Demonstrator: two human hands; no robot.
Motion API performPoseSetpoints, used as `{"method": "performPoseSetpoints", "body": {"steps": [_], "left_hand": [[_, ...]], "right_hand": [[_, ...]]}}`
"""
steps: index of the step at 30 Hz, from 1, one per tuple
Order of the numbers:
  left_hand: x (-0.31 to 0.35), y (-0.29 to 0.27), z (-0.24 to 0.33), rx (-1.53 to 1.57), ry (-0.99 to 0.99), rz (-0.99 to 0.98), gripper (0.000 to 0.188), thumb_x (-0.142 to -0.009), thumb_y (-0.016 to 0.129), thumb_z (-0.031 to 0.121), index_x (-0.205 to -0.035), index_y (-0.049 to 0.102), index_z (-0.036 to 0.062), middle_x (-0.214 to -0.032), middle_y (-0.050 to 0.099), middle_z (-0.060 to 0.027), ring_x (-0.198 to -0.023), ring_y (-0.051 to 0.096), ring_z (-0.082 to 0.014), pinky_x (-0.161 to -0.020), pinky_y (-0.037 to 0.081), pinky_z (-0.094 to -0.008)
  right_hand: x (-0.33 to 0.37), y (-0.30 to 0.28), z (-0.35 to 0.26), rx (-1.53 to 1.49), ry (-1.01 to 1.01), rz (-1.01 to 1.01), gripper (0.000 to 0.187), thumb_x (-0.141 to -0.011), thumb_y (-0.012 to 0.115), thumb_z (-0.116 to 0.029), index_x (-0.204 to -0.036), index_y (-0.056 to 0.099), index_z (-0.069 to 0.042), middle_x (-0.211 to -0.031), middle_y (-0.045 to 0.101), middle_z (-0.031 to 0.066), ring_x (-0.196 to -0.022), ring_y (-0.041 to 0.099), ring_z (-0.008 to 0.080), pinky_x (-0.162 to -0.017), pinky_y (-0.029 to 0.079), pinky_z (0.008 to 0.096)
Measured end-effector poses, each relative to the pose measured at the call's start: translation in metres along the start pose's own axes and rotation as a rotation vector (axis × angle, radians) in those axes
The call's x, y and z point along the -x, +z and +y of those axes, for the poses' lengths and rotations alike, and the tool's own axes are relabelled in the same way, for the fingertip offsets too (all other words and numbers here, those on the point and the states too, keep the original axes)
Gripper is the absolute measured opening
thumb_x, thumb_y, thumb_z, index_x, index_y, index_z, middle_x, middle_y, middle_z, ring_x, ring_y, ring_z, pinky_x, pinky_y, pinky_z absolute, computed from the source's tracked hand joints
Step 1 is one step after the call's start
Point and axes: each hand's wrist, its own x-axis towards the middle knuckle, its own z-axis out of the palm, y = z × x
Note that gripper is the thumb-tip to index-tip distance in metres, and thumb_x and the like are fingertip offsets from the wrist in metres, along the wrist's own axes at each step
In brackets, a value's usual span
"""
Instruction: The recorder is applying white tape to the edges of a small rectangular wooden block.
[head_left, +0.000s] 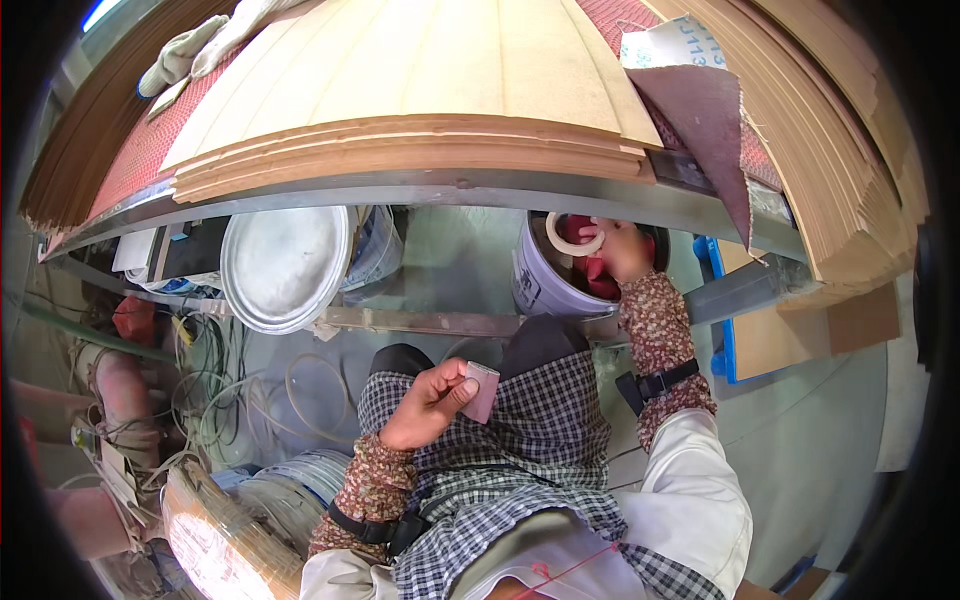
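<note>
Above my lap my left hand [425, 408] pinches a small, flat sanding block [482, 392], pinkish-brown with a pale top edge, between thumb and fingers. My right arm stretches forward under the bench edge. At its end my right hand [624, 252], partly blurred, reaches into a pale bucket [537, 281]. Inside the bucket lie a cream-coloured tape roll [556, 238], right beside my fingers, and some red material [598, 278] under the hand. The grip of those fingers is too unclear to make out.
Pale wooden boards [410, 75] lie stacked on the bench, with a brown sandpaper sheet [695, 115] hanging over its metal edge [470, 187]. White gloves [190, 50] rest at far left. Below stand a lidded bucket [285, 268], tangled hoses [225, 385] and a blue-framed item [722, 345].
</note>
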Motion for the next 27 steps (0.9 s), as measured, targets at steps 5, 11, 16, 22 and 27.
{"method": "performPoseSetpoints", "body": {"steps": [5, 11, 16, 22, 27], "left_hand": [[-0.001, -0.012, 0.000, -0.069, 0.020, -0.029, 0.012, -0.107, 0.053, 0.011, -0.108, 0.061, 0.0023, -0.097, 0.064, 0.0033, -0.090, 0.057, -0.0046, -0.082, 0.048, -0.0240], [-0.008, -0.004, 0.003, 0.090, 0.058, -0.099, 0.014, -0.105, 0.054, 0.009, -0.112, 0.061, 0.0001, -0.143, 0.055, -0.0073, -0.105, 0.057, -0.0092, -0.096, 0.046, -0.0272], [-0.003, -0.007, -0.005, 0.122, 0.120, -0.116, 0.017, -0.104, 0.057, 0.012, -0.115, 0.063, 0.0009, -0.135, 0.058, -0.0052, -0.109, 0.058, -0.0126, -0.100, 0.045, -0.0305], [0.006, -0.014, -0.004, 0.349, 0.009, -0.082, 0.024, -0.103, 0.061, 0.021, -0.116, 0.065, 0.0013, -0.118, 0.067, -0.0048, -0.106, 0.060, -0.0136, -0.097, 0.047, -0.0323], [0.006, -0.021, -0.006, 0.318, 0.015, -0.084, 0.025, -0.103, 0.062, 0.020, -0.118, 0.066, 0.0013, -0.111, 0.068, -0.0029, -0.103, 0.062, -0.0129, -0.096, 0.048, -0.0307]], "right_hand": [[0.057, 0.013, -0.023, -0.244, -0.068, -0.104, 0.031, -0.107, 0.050, -0.024, -0.119, 0.058, 0.003, -0.098, 0.069, 0.0117, -0.079, 0.069, 0.0190, -0.067, 0.061, 0.0321], [0.160, 0.054, -0.017, -0.471, 0.111, -0.290, 0.033, -0.108, 0.049, -0.027, -0.123, 0.058, 0.000, -0.100, 0.068, 0.0085, -0.086, 0.068, 0.0174, -0.076, 0.060, 0.0334], [0.207, 0.072, 0.023, -0.364, 0.181, -0.401, 0.027, -0.107, 0.051, -0.025, -0.121, 0.059, -0.002, -0.105, 0.066, 0.0064, -0.092, 0.068, 0.0155, -0.079, 0.061, 0.0334], [0.190, 0.044, 0.016, 0.118, -0.053, -0.335, 0.031, -0.105, 0.058, -0.028, -0.122, 0.061, -0.003, -0.104, 0.067, 0.0040, -0.090, 0.067, 0.0137, -0.072, 0.059, 0.0288], [0.092, -0.031, -0.006, 1.091, -0.550, 0.351, 0.053, -0.089, 0.071, -0.024, -0.136, 0.054, -0.006, -0.116, 0.066, 0.0206, -0.101, 0.068, 0.0397, -0.086, 0.055, 0.0465]]}}
